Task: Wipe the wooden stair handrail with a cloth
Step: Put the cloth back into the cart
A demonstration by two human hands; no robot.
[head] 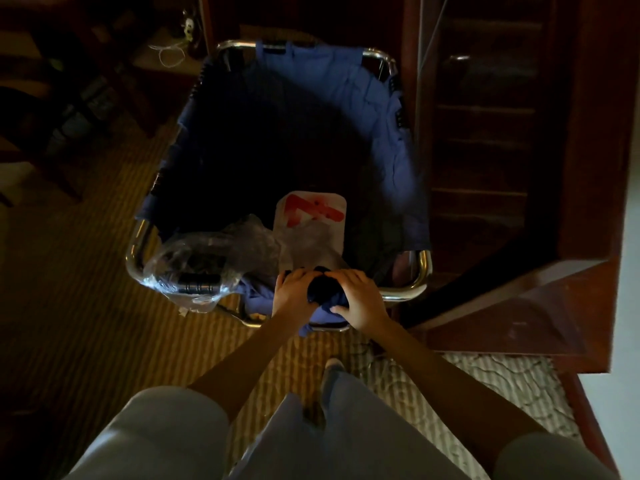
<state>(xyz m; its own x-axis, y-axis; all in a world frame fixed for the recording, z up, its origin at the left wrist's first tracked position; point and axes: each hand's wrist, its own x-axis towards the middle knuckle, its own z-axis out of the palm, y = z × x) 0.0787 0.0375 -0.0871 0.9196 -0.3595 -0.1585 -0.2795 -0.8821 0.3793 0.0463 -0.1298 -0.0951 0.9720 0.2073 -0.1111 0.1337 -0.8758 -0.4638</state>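
We see a dim, underexposed scene. Pale light from the right brightens the mat [502,379], the left hand [294,294] and the right hand [360,301]; the cloth [322,287] between them reads black. The blue bag [381,109] sinks into deep shadow inside. Glare glints on the chrome frame [420,271]. Edges bend and blur.

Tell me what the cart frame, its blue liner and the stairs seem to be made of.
Cart frame: polished metal tube, probably chromed; it throws bright mirror-like glints.
Blue liner: woven fabric, matte; it sags and creases.
Stairs: dark reddish wood, seemingly varnished, with a faint sheen, though the dim light hides the grain.
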